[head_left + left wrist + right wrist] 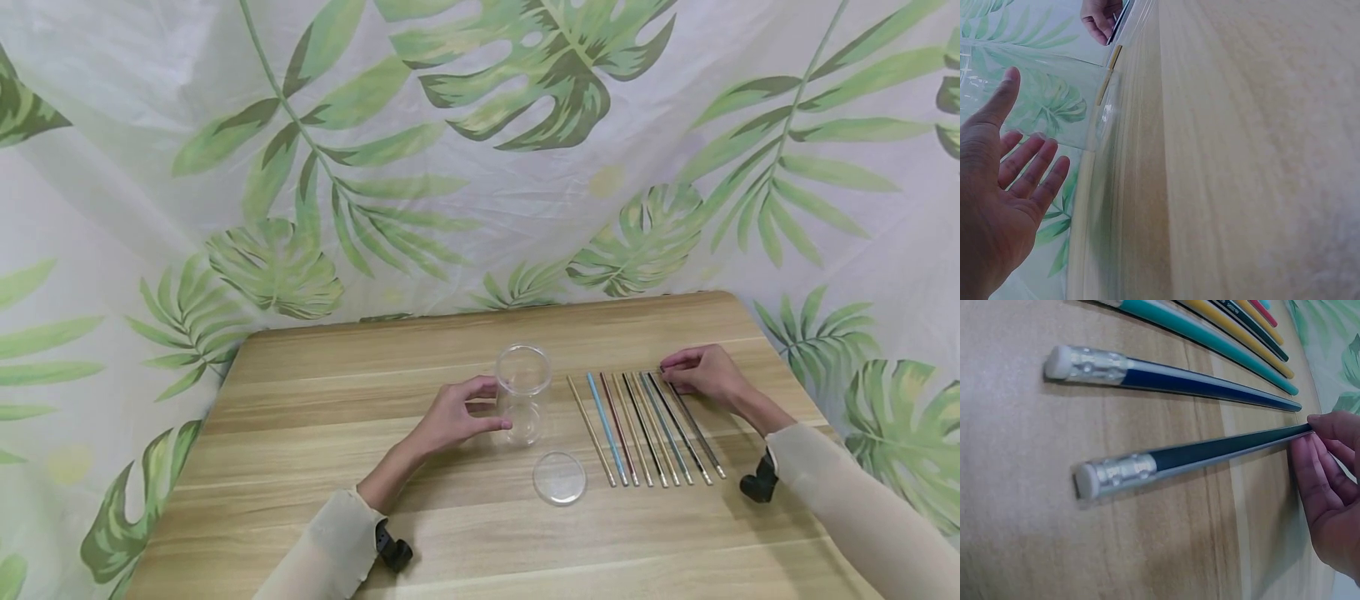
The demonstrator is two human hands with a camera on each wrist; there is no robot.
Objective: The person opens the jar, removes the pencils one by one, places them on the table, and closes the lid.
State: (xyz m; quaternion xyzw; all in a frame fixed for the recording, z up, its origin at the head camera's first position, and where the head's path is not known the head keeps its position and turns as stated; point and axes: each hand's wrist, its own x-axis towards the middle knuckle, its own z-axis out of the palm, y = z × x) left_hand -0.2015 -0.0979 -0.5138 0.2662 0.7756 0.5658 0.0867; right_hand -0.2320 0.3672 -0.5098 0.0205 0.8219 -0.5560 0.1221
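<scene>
A clear jar (523, 408) without its lid stands upright on the table. My left hand (457, 412) is at the jar's left side, thumb in front and fingers spread; in the left wrist view the hand (1013, 181) looks relaxed, and I cannot tell whether it touches the wall. At the right end of a row of pencils, my right hand (705, 372) pinches the far tip of a dark pencil (1210, 449) between thumb and fingers. Its white eraser end points toward me. Beside it lies a dark blue pencil (1204, 384).
Several more pencils, among them a light blue pencil (606, 427) and a dark red pencil (618, 427), lie side by side between jar and right hand. A round clear lid (559, 478) lies in front of the jar. Leaf-patterned cloth (525, 208) hangs behind the wooden table (315, 467).
</scene>
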